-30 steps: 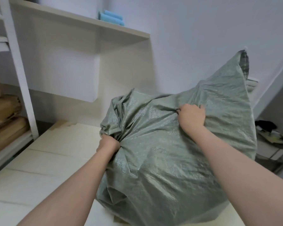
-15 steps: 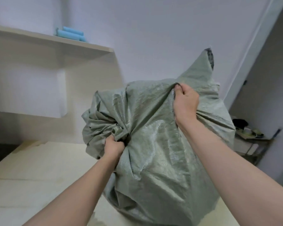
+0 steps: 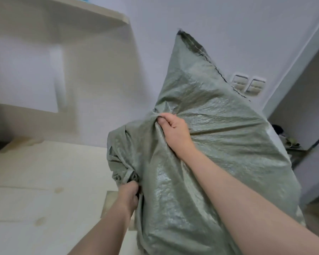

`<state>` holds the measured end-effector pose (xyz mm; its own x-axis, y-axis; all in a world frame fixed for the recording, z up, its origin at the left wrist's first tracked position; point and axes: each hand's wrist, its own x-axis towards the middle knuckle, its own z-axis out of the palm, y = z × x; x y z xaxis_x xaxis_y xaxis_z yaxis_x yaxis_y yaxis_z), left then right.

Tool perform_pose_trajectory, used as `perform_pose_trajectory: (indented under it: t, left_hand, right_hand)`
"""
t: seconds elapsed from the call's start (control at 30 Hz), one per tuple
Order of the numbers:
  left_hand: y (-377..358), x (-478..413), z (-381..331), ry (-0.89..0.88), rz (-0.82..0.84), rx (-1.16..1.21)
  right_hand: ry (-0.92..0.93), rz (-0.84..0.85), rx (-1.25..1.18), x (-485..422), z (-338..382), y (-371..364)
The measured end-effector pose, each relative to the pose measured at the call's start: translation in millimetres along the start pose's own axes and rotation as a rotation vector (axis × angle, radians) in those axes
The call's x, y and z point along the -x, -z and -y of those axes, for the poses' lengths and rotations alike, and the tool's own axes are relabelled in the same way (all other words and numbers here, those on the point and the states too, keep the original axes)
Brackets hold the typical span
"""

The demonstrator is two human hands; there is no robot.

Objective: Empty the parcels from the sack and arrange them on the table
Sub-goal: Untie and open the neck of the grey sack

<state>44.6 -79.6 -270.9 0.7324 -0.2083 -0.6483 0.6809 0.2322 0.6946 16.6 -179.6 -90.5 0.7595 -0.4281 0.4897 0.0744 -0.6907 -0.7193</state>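
The table takes up the whole left of the room, a pale, flat, wood-grained top with a few faint stains. No parcel lies on any part of it that I can see, so the emptying looks barely begun: nothing is out and all the arranging is left to do.

The sack stands up over the table's near right edge. It is a big grey-green woven plastic bag, slightly glossy and crinkled, with a fine crosshatch weave that catches the light. It bulges as if well filled, though the parcels themselves are hidden inside. Whether its bottom rests on the table I cannot tell, since it runs out of view. One corner points up toward the wall, edged by a dark, frayed stitched seam. That would be the closed end, so I judge the sack is being tipped mouth-downward toward the table.

The right hand is curled tight on a fold of cloth high on the sack's side, thumb pressed in, and creases fan out from its grip. The left hand, lower and nearer the table's middle, is clenched round the bunched, twisted neck of the sack.

On the wall behind are a plain pale shelf and two small square switch plates.
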Motion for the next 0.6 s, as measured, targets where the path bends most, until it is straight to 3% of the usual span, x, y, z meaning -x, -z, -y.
perform_pose_trajectory:
  t: [0.17,0.23,0.3,0.4,0.5,0.6]
  left_hand:
    - [29.1,2.4,-20.9,0.105,0.003,-0.137]
    - [38.2,3.0,-28.2,0.062,-0.005,-0.182]
    - [48.4,-10.6,-34.2,-0.026,-0.037,-0.210]
    - [61.0,-50.6,-42.6,-0.095,-0.114,-0.311]
    - [58.0,26.8,-88.6,-0.238,-0.129,-0.508]
    - [38.3,84.4,-111.5,-0.554,-0.142,-0.699]
  right_hand:
    - [-0.050,0.122,0.176,8.4,7.0,-33.3]
    - [0.009,0.231,0.380,20.8,10.0,-48.0]
    - [0.097,0.339,0.597,35.4,5.8,-62.2]
    - [0.087,0.392,0.733,49.1,2.9,-71.8]
    - [0.088,0.400,0.802,55.3,15.9,-66.4]
    - [0.062,0.437,0.764,59.8,33.6,-49.9]
